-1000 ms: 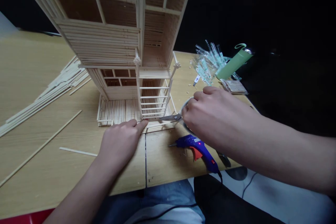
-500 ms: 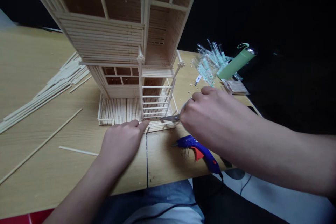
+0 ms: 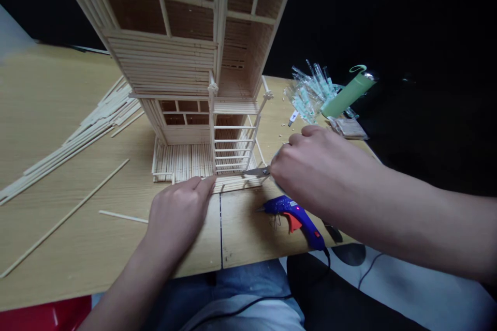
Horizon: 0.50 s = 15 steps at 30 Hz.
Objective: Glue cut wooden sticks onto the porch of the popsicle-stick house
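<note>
A model house (image 3: 163, 62) made of thin wooden sticks stands on the table, with a porch floor (image 3: 182, 159) and a small ladder-like set of rungs (image 3: 233, 150) at its front. My left hand (image 3: 180, 207) is closed at the porch's front edge, its fingertips pinching a thin wooden stick (image 3: 236, 181) that lies along that edge. Gripped in my right hand (image 3: 303, 160) is a pair of scissors (image 3: 257, 171). Their blades point left and reach the front edge just below the rungs; the handles are hidden by my fingers.
A blue glue gun (image 3: 298, 214) with a red trigger lies near the table's front edge, its cord hanging down. Loose sticks (image 3: 89, 119) are piled at the left, with a long stick (image 3: 66, 217) nearer me. Clear plastic wrappers (image 3: 310, 88) and a green bottle (image 3: 349, 93) lie back right.
The view has shifted slightly, so the house appears a little farther right. Both hands stay at the porch's front edge, and the scissors remain by the rungs.
</note>
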{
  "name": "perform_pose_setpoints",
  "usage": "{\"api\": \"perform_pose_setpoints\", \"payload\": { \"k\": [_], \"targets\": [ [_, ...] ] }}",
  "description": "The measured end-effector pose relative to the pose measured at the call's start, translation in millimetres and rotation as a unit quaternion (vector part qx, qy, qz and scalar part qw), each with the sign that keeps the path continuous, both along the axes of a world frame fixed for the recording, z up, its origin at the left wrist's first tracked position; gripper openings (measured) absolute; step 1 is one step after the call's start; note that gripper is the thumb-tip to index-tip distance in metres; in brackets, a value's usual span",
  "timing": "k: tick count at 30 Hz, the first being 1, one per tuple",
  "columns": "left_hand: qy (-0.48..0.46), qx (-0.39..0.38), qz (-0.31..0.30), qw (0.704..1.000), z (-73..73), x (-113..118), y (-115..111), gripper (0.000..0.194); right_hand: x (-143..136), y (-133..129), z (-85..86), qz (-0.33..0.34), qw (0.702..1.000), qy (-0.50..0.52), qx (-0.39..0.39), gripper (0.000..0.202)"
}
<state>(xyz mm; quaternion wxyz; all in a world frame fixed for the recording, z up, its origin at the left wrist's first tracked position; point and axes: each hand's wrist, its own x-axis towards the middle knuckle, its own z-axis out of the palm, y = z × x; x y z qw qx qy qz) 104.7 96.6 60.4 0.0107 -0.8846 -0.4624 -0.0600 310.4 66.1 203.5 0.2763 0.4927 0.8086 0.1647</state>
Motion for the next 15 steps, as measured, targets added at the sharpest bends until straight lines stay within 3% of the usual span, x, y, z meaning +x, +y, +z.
{"api": "perform_pose_setpoints", "payload": {
  "k": [5,15],
  "targets": [
    [0.01,0.033,-0.032,0.999,-2.2,-2.1,-5.8,0.031,0.9,3.7,-0.2,0.03,0.998,-0.041,0.023,0.023],
    [0.051,0.015,-0.044,0.998,-5.9,6.7,-6.0,0.039,-1.1,8.8,-3.9,0.029,0.999,-0.037,0.013,0.024]
  ]
}}
